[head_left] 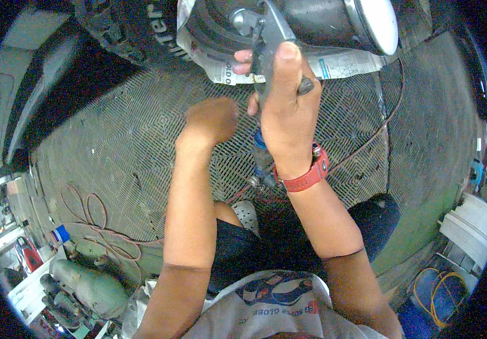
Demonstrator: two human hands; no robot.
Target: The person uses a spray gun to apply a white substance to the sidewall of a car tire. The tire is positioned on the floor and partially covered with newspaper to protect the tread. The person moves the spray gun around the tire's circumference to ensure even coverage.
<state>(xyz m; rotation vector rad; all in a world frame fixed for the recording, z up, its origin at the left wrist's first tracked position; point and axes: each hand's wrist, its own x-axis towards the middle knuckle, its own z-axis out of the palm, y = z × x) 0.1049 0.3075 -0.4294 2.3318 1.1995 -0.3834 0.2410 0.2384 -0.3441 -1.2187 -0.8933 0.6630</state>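
My right hand (291,107), with a red watch on its wrist, is wrapped round the handle of a metal spray gun (260,48). Its thumb points up along the gun's body. A dark metal cup (322,22) with a white lid (380,22) lies to the gun's right and appears joined to it. Below the handle hang a blue-banded air fitting (261,152) and a hose. To the left, my left hand (212,120) is curled into a loose fist, slightly blurred, with nothing seen in it. Beyond the gun are newspaper sheets (221,70) and grey curved surfaces.
A black tyre (136,34) stands at the far left of the newspaper. Patterned matting (142,124) covers the floor. A thin hose (105,229) lies coiled at the left, near a green tank (88,282). Yellow cable (438,294) lies over a blue container at lower right.
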